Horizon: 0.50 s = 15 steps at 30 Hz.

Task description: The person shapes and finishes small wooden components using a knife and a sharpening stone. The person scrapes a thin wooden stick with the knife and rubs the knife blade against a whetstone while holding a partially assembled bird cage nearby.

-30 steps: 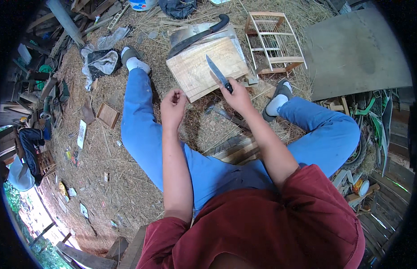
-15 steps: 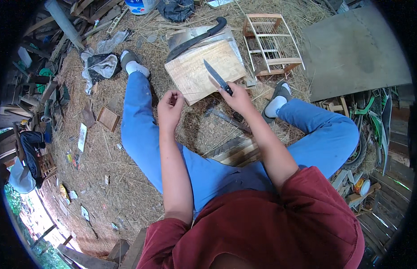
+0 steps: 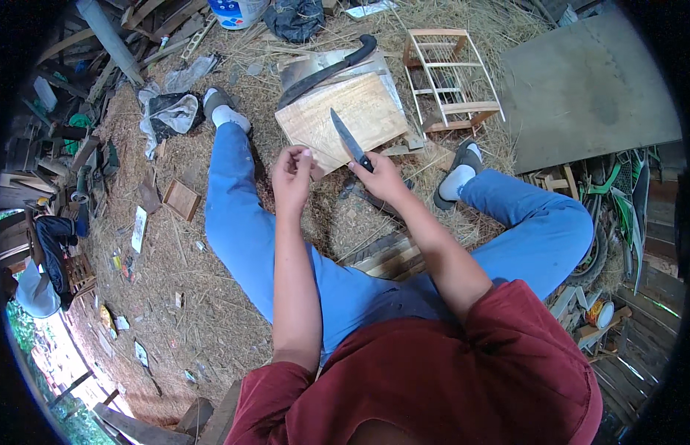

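Note:
My right hand (image 3: 379,176) is closed round the black handle of a knife (image 3: 346,134), its dark blade pointing away from me and slightly left. The blade lies over a pale wooden board (image 3: 308,122) in front of me. At the board's near left edge my left hand (image 3: 292,174) has its fingers curled together in a pinch. Whatever they hold, if anything, is too small to make out. Just beyond the board rests a machete (image 3: 319,80) with a curved black handle, on a flat greyish sheet.
A small slatted wooden frame (image 3: 452,81) stands right of the board, beside a large flat panel (image 3: 589,89). A shallow wooden box (image 3: 180,199) and plastic scraps (image 3: 171,115) lie left on the straw-strewn ground. A person (image 3: 45,259) sits far left; a green motorbike (image 3: 619,193) stands right.
My left hand has moved right, closer to the knife. My right hand has come nearer to me and left, drawing the knife with it.

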Available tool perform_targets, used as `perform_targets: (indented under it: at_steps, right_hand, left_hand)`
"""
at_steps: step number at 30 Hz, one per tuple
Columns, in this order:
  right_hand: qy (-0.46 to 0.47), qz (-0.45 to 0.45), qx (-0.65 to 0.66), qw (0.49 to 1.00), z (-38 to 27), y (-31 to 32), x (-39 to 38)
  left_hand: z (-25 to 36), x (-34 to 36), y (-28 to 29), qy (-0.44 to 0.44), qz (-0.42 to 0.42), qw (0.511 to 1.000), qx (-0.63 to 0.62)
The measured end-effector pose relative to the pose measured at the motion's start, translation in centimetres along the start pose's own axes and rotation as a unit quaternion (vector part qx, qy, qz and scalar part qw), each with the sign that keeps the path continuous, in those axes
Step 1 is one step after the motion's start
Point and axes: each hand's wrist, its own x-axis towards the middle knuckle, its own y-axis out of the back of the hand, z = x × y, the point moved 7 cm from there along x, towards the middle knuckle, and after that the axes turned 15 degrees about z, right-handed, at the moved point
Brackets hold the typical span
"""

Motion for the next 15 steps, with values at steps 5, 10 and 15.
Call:
perform_targets:
  at_steps: [5,10,15]
  right_hand:
    - [0.008,-0.022,-0.021,1.0,-0.6,-1.0,-0.7]
    - [-0.014,-0.051,-0.046,0.998,-0.5,-1.6,-1.0]
    - [0.022,0.062,0.036,0.997,0.4,0.0,0.1]
  left_hand:
    - [0.2,-0.6,-1.1,-0.038,-0.056,0.995,0.07]
    - [-0.1,-0.7,-1.7,-0.034,-0.059,0.997,0.031]
    - [-1.2,-0.5,-1.8,0.058,-0.05,0.995,-0.071]
